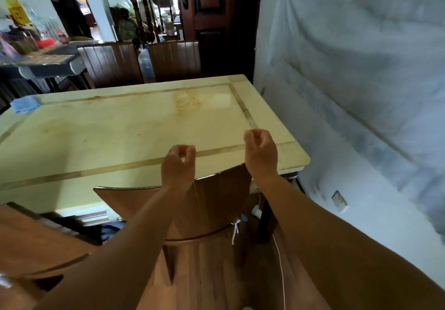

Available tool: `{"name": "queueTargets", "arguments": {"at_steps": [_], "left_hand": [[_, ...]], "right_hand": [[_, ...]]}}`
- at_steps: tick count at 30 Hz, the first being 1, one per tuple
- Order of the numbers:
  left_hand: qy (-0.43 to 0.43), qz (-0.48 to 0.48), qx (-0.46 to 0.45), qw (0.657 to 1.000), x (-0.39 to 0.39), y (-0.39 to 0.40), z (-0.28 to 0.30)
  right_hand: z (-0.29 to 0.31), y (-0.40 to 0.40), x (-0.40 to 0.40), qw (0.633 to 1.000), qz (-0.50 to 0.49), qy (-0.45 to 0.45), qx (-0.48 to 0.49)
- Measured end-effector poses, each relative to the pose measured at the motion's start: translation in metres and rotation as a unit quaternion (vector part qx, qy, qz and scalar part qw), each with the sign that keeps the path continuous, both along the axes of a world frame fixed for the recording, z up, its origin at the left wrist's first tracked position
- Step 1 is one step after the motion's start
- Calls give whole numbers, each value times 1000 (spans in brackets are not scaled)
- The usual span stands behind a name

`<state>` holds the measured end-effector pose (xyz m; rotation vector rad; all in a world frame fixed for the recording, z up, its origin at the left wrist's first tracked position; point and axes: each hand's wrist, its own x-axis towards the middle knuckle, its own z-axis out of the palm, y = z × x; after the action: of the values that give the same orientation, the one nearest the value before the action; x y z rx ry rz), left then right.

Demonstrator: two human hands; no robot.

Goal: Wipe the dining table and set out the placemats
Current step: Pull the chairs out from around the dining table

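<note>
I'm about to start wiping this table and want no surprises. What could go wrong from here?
1. The blue cloth lies at the table's far left corner, while both the left hand and right hand are empty near the right end; leaning across may bump the chair.
2. The brownish stain looks dried and may smear.
3. No placemats are visible.

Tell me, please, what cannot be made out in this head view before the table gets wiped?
- Placemats: none identifiable; the side table at far left is cluttered and blurred.
- Dining table: its left end is cut off by the frame edge, and the chair back hides part of the near edge.
- Left hand and right hand: fingers curled, seen from behind, so a small pinched item cannot be ruled out.
- Blue cloth: partly cut off, fold unclear.
</note>
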<state>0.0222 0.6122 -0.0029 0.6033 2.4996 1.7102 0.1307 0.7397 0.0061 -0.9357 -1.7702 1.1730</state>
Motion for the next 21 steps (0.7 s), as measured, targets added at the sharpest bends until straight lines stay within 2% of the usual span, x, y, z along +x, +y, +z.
{"name": "queueTargets", "arguments": {"at_steps": [4,12,21], "left_hand": [[-9,-68,34,997,24,47,14],[-20,-145,65,987,64,135,43],[30,-130,72,988,65,292,49]], "right_hand": [[13,22,16,1000,-13,13,9],[25,90,39,999,-22,28,2],[34,237,29,998,19,61,-8]]}}
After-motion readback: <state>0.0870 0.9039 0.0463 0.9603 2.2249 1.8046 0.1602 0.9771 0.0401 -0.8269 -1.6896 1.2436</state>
